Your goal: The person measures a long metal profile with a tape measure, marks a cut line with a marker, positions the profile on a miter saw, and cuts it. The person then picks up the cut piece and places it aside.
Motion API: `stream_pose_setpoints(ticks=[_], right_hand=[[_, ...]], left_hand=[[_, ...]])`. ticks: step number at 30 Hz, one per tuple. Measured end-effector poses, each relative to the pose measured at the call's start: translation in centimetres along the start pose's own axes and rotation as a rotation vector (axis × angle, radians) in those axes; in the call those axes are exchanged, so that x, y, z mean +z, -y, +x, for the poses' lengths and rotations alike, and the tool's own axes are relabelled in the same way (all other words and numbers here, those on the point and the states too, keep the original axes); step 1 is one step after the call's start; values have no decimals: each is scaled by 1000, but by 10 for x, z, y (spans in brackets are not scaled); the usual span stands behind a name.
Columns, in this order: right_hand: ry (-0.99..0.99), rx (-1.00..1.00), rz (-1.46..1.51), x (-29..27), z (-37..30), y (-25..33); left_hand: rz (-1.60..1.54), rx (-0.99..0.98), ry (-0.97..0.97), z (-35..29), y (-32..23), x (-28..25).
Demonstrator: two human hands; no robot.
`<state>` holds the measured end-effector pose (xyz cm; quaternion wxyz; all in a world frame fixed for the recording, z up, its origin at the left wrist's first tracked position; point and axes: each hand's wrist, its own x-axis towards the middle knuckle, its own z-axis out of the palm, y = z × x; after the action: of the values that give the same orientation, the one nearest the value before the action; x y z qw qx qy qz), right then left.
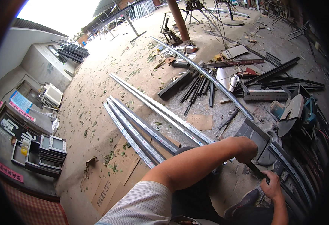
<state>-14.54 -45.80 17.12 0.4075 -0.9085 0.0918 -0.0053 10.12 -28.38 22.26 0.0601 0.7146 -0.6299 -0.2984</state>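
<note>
Both my hands close on a short, narrow dark strip (257, 171), perhaps a bar or profile; its exact kind I cannot make out. My left hand (246, 149) grips its upper end with bent fingers. Lower down and nearer me, my right hand (272, 185) wraps round the other end. Just beyond my left hand is a grey metal saw table (251, 134). A circular-blade cutting saw (292, 114) with a pale guard stands to its right. One long film-covered profile (224, 89) reaches the table from the far side, and another (288, 165) curves away beside my right hand.
Several long profiles (128, 131) lie on the floor left of my arm, partly over flattened cardboard (112, 187). Dark offcuts (200, 88) are heaped beyond the saw. A brown post (178, 20) stands farther back. Framed panels (53, 150) lean at the left wall.
</note>
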Motion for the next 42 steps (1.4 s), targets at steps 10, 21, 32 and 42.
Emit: stream_pose_setpoints(ticks=[10, 21, 32, 42], right_hand=[[-3, -36, 5, -1, 0, 8], [20, -39, 45, 2, 1, 16], [45, -12, 95, 0, 3, 25], [44, 97, 108, 15, -1, 0]], left_hand=[[26, 63, 21, 3, -11, -1], [-22, 146, -6, 8, -23, 16], [-36, 130, 35, 3, -36, 7], [38, 123, 25, 4, -29, 17]])
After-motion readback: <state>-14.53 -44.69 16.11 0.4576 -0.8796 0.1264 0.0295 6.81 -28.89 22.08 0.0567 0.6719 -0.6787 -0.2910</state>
